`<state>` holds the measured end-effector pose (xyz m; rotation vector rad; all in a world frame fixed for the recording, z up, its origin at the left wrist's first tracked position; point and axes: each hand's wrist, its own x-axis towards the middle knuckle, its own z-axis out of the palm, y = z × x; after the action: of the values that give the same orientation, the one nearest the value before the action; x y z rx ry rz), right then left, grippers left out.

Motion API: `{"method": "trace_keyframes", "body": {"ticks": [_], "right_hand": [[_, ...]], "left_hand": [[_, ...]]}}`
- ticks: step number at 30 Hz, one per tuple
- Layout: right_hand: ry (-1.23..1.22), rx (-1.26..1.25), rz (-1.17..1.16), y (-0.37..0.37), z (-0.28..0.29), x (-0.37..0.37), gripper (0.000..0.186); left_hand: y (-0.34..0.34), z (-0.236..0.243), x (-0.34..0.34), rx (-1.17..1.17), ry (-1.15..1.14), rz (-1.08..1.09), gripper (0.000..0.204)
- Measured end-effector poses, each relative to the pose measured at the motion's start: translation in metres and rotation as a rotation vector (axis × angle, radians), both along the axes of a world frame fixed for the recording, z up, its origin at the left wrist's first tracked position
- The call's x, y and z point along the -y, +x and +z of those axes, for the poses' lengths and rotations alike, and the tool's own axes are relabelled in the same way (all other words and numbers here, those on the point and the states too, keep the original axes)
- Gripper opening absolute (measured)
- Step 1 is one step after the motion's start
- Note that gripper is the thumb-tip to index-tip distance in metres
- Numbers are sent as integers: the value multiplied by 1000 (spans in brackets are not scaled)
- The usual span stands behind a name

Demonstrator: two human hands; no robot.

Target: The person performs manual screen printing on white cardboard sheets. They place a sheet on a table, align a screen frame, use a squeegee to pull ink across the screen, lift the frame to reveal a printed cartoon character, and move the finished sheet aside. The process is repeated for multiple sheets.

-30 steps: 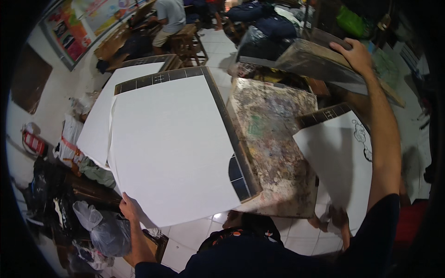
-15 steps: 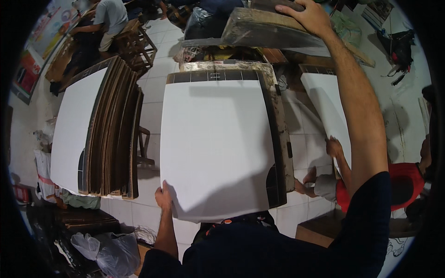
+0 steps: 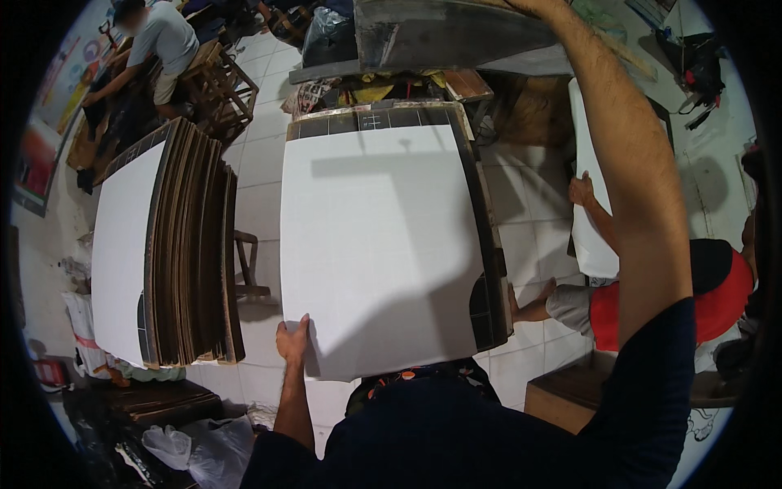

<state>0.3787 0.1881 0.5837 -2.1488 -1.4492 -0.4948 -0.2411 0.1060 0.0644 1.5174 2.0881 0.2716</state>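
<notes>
A white cloth panel (image 3: 375, 236) lies flat on a dark board with a gridded border (image 3: 489, 306) in front of me. My left hand (image 3: 292, 341) is at its near left corner, thumb and fingers apart, the thumb touching the cloth's edge. Beyond the far end, a large grey wooden frame (image 3: 456, 37) stands tilted up, throwing a shadow onto the cloth. My right hand (image 3: 544, 8) is closed on the frame's upper edge, partly cut off by the picture's top.
At left stands a thick row of brown boards (image 3: 191, 253), with a white-covered board (image 3: 122, 253) outermost. On the right a person in red (image 3: 607, 318) has a hand on another white panel (image 3: 595, 220). Wooden stools (image 3: 216, 85) and a plastic bag (image 3: 208, 448) are around.
My right hand and the grey frame have moved up toward the top of the picture. My left hand's thumb and fingers are spread wider. The person at right and their panel have shifted.
</notes>
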Motion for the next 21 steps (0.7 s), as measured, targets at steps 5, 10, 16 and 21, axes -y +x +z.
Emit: {"method": "trace_keyframes", "body": {"ticks": [5, 10, 16, 21], "right_hand": [[-39, 23, 8, 6, 9, -8, 86], [28, 49, 28, -10, 1, 6, 84], [48, 69, 40, -37, -62, 60, 74], [433, 437, 184, -67, -176, 115, 58]], "left_hand": [[-3, -23, -4, 66, 64, 89, 83], [-10, -48, -12, 104, 102, 48, 80], [139, 68, -17, 363, 344, -256, 86], [299, 223, 10, 1582, 6, -467, 78]]}}
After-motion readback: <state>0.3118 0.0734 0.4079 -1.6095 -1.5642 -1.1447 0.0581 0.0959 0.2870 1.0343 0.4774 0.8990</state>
